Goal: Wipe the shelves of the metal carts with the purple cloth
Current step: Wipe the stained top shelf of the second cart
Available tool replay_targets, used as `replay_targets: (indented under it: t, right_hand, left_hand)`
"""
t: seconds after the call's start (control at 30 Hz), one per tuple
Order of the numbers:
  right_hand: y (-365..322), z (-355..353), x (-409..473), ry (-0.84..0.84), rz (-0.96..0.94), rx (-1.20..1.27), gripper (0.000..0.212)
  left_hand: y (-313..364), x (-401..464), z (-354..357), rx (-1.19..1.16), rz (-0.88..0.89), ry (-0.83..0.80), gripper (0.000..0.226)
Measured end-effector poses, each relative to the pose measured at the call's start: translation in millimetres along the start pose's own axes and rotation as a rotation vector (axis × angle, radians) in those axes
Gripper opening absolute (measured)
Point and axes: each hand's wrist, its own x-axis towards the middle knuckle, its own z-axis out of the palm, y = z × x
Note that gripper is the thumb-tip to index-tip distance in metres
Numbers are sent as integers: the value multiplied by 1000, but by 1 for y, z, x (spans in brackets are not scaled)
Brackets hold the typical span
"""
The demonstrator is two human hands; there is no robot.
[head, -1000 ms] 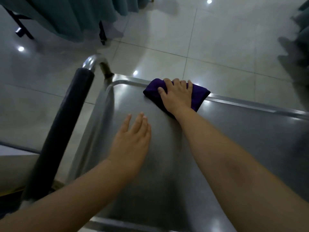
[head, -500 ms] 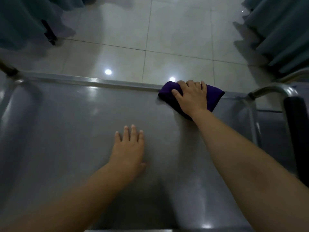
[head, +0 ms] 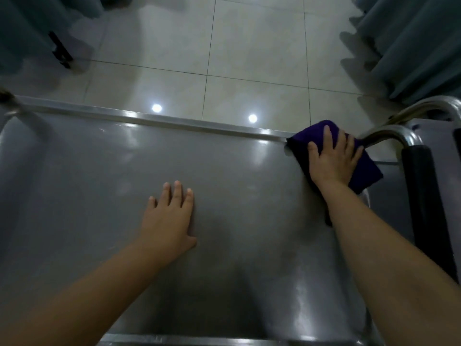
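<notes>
1. The shelf [head: 99, 196] of a metal cart fills the lower two thirds of the frame: flat, grey, smooth steel with a raised rim along its far edge. Beyond it lies a floor [head: 249, 58] of pale glossy tiles that mirrors two round lights.
2. At upper left a teal curtain [head: 22, 28] hangs over a dark leg, both blurred; another curtain [head: 411, 46] falls in folds at upper right.
3. Left of centre, the left hand [head: 169, 221] lies flat on the shelf, fingers straight and together, holding nothing.
4. At right, near the shelf's far corner, the right hand [head: 331, 161] presses down on the cloth [head: 366, 171], fingers spread and nearly straight over it. The cloth is dark purple, soft and folded, partly hidden under the hand.
5. At the right edge a curved shiny tube carries a black padded handle [head: 421, 196], cut off by the frame. The shelf's near edge is cut off as well.
</notes>
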Motion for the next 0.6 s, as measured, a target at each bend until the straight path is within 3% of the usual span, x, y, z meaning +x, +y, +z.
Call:
replay_targets:
  t: [0.1, 0.23, 0.33, 0.47, 0.6]
  right_hand:
    - [-32, 7, -35, -60, 132, -16, 65]
    - [-94, 13, -65, -108, 80, -33, 66]
    - [-150, 15, -79, -119, -29, -53, 66]
    - [-234, 24, -103, -142, -221, -27, 67]
    - [-314, 31, -128, -158, -484, -18, 69]
  left_hand:
    - [-7, 0, 4, -31, 23, 19, 105]
    - [-24, -12, 13, -80, 79, 84, 100]
    - [-43, -39, 30, -85, 59, 93, 96]
    - [-67, -85, 54, -127, -52, -33, 97]
    - [-77, -94, 74, -145, -54, -91, 96]
